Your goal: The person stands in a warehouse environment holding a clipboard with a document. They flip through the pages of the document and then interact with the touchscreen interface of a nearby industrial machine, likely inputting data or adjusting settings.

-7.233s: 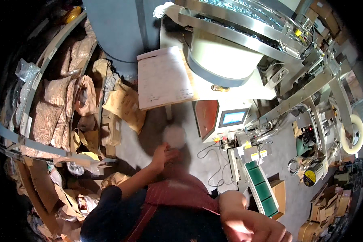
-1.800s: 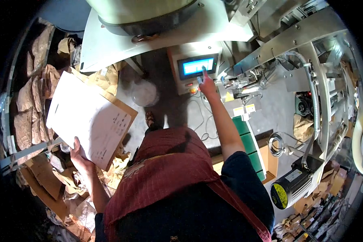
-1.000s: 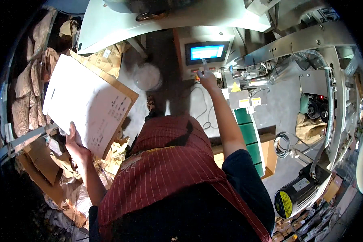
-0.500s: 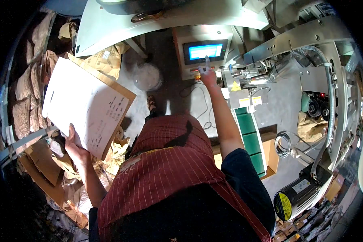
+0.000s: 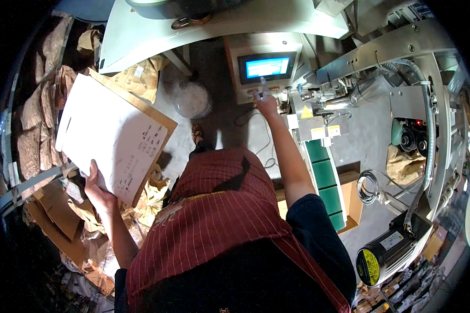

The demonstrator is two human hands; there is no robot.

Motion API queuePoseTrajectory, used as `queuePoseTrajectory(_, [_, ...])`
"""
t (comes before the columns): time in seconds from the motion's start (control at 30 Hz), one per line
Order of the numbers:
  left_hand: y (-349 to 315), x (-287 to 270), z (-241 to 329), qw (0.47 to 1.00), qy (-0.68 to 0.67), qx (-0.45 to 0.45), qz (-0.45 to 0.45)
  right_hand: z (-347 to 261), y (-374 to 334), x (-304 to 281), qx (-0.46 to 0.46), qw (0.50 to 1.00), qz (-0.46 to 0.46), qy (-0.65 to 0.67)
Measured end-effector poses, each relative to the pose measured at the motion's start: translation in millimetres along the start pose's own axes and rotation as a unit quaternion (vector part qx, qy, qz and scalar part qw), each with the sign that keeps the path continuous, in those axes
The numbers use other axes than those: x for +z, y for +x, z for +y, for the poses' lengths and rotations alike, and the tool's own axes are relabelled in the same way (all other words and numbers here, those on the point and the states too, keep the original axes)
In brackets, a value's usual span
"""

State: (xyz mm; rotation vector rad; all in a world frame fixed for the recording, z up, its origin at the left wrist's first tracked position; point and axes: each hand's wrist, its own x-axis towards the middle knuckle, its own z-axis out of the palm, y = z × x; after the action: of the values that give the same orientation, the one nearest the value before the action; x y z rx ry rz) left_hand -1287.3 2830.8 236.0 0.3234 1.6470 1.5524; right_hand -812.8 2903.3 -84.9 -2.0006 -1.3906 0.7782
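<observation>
Head view: white papers (image 5: 107, 133) on a brown board (image 5: 166, 123) at nine o'clock, its edge gripped by my left hand (image 5: 100, 195). Near one o'clock, my right hand (image 5: 267, 104) points one finger (image 5: 263, 83) at the lit screen (image 5: 268, 67); whether it touches, or the rest close, I can't tell.

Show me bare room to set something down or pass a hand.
Free: white tabletop, left front, between round machine base and table edge; grey floor between green conveyor belt and brown paper sack.
Crowded: left shelf with brown packages; touchscreen's lower edge, at right hand.
</observation>
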Motion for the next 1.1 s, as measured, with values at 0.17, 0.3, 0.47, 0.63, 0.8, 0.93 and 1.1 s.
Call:
queuePoseTrajectory(0.17, [1.1, -1.6, -0.5, 1.0, 0.001, -0.007, -0.018, 13.3, 9.0, 10.6, -0.092, 0.995, 0.038, -0.022])
queuePoseTrajectory(0.3, [-7.7, 8.7, 0.9, 0.999, 0.018, 0.007, -0.028, 24.1, 14.5, 20.0, -0.048, 0.998, 0.039, 0.003])
queuePoseTrajectory(0.47, [3.6, -6.4, -2.4, 0.999, -0.001, -0.004, -0.053, 21.4, 13.1, 24.1, -0.055, 0.997, 0.062, 0.0])
queuePoseTrajectory(0.63, [20.3, -12.7, -5.0, 0.998, 0.004, 0.005, -0.056, 28.3, 15.7, 24.3, -0.08, 0.996, 0.044, 0.013])
queuePoseTrajectory(0.8, [18.7, -15.7, -6.4, 0.999, 0.004, 0.016, -0.036, 16.3, 10.9, 6.2, 0.019, 0.998, 0.055, -0.023])
queuePoseTrajectory(0.93, [19.9, -15.5, -7.2, 0.999, 0.007, 0.025, -0.036, 25.7, 15.4, -3.6, 0.048, 0.998, 0.03, 0.02])
queuePoseTrajectory(1.1, [14.4, -8.1, -5.8, 0.999, -0.001, 0.005, -0.044, 28.0, 19.7, -4.9, 0.012, 0.999, 0.042, -0.01])
